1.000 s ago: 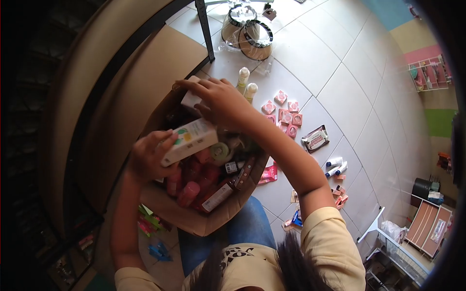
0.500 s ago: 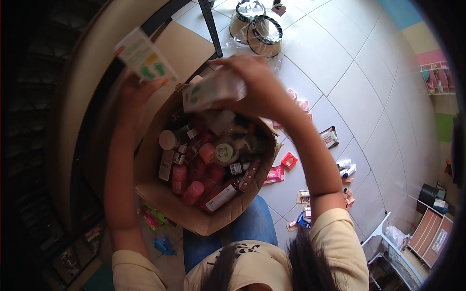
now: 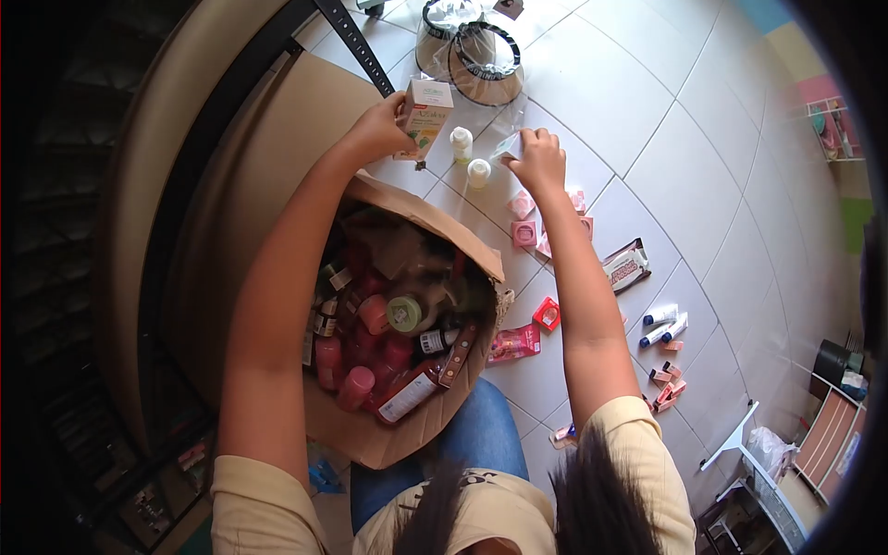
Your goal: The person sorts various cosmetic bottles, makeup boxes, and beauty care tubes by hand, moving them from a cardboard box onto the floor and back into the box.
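Observation:
My left hand (image 3: 382,128) grips a white carton (image 3: 425,116) with orange and green print, held upright beyond the cardboard box. Across from it, my right hand (image 3: 541,162) is closed on a small white box (image 3: 508,148), mostly hidden by the fingers. Two white-capped bottles (image 3: 461,145) stand on the floor between my hands. Below my arms the open cardboard box (image 3: 370,446) leans against my legs. Inside lie pink-capped bottles (image 3: 356,387), a round jar with a green lid (image 3: 403,314) and other cosmetics.
Two clear-wrapped visors (image 3: 486,65) lie at the top. Pink boxes (image 3: 524,233), a red packet (image 3: 515,343), a dark-and-white pack (image 3: 628,266) and tubes (image 3: 661,314) are spread over the tiled floor. A dark shelf post (image 3: 356,46) rises at upper left; a squeegee (image 3: 731,435) is at lower right.
Both hands have moved forward past the box, carrying the cartons toward the floor. The left carton has swung right and upright. The two white-capped bottles have come into sight.

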Demonstrator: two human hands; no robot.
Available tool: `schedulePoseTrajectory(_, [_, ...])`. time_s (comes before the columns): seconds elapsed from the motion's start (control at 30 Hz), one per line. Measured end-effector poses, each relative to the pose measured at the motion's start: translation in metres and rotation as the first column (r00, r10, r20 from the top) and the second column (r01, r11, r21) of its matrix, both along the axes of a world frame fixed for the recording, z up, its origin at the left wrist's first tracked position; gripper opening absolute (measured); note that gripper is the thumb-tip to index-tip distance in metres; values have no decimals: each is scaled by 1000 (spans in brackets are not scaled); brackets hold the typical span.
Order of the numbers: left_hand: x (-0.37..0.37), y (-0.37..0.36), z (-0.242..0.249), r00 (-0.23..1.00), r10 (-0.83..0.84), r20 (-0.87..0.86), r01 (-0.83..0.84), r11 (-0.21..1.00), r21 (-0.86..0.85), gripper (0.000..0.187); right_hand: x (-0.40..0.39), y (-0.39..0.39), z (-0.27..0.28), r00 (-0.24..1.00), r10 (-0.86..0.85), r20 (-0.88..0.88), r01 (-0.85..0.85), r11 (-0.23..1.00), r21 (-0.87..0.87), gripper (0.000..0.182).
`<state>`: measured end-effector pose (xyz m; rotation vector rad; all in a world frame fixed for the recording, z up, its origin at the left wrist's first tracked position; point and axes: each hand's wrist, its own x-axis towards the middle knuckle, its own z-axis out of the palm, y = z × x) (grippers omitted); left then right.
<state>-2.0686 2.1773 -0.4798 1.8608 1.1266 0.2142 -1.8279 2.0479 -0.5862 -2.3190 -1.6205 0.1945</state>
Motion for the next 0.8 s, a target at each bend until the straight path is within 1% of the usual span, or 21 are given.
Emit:
schedulePoseTrajectory(0.07, [2,-2,-5,999,-24,-47,27,997,74,79,-4,-1,-15,998,52,36,-51,999,-11,57])
schedulePoseTrajectory(0.1, [2,-3,-7,997,-29,-72,35,996,86,78,-5,0,-22,996,72,49,-67,994,-82,72])
schedulePoseTrajectory(0.17, [2,-6,0,993,-31,-117,44,993,111,74,-8,-4,-9,997,58,-48,-58,998,-7,83])
schedulePoseTrajectory(0.2, [1,-6,4,991,-57,-124,74,987,140,72,-11,-2,1,993,59,-97,-56,998,32,88])
schedulePoseTrajectory(0.23, [-1,-7,8,988,-78,-133,100,981,167,70,-9,4,6,974,144,-173,-99,965,241,94])
schedulePoseTrajectory(0.27, [-4,-8,13,985,-98,-145,125,973,193,68,-7,11,12,943,239,-232,-117,889,442,99])
schedulePoseTrajectory(0.3, [-5,-7,20,979,-133,-157,170,952,253,67,-14,11,44,847,369,-383,-145,853,501,94])
schedulePoseTrajectory(0.33, [-6,-6,29,970,-169,-172,217,926,309,66,-23,9,82,710,485,-510,-156,815,558,90])
schedulePoseTrajectory(0.37, [-6,-8,37,960,-207,-189,264,895,361,65,-33,10,106,671,542,-506,-219,797,563,86])
schedulePoseTrajectory(0.43, [-6,-18,55,972,-211,-101,234,890,391,64,-55,13,138,585,645,-492,-342,746,572,79])
schedulePoseTrajectory(0.47, [-9,-22,60,976,-211,-54,215,887,409,63,-63,17,143,622,639,-453,-375,750,545,75])
schedulePoseTrajectory(0.5, [-19,-24,56,977,-214,13,183,866,465,60,-71,22,147,655,635,-408,-407,752,518,72])
schedulePoseTrajectory(0.53, [-31,-26,61,984,-176,35,127,820,558,59,-78,26,151,684,633,-361,-438,753,490,68])
schedulePoseTrajectory(0.57, [-46,-32,69,989,-140,56,72,763,642,58,-87,28,150,710,623,-328,-442,757,481,59])
schedulePoseTrajectory(0.6, [-63,-38,78,991,-109,80,18,693,721,57,-94,32,142,715,606,-348,-487,789,374,56])
schedulePoseTrajectory(0.67, [-105,-66,114,999,26,-29,5,645,764,45,-104,38,107,733,562,-383,-554,820,142,50])
schedulePoseTrajectory(0.73, [-154,-92,129,996,86,-3,-60,719,692,31,-107,44,69,706,618,-345,-653,757,21,47])
schedulePoseTrajectory(0.8, [-193,-124,129,985,174,19,-139,710,690,20,-108,43,40,679,651,-339,-710,699,-80,47])
